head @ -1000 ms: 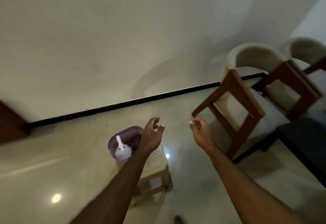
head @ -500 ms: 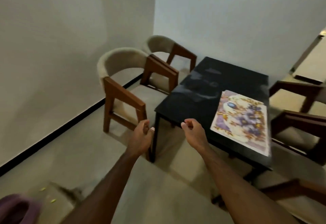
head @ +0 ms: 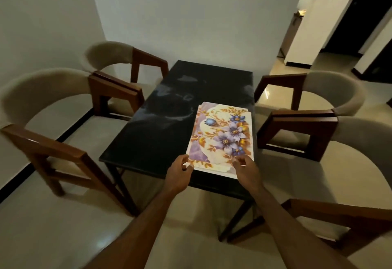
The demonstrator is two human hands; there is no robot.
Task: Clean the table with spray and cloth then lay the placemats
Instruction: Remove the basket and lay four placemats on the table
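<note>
White walls and four wooden chairs (head: 110, 90) surround a black table (head: 161, 120). Floral placemats (head: 222, 137) are stacked toward its 4 o'clock corner; their near edge is pinched by left hand (head: 178, 175) and right hand (head: 247, 172).

- My left hand (head: 178, 175) and right hand (head: 247, 171) reach the near edge of the floral, purple-and-gold placemat stack (head: 222, 139).
- It lies on the black rectangular table (head: 148, 133), between cream-cushioned wooden chairs (head: 63, 124).

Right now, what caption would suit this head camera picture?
Both hands, left and right, reach the near edge of floral placemats stacked on a black table.
</note>
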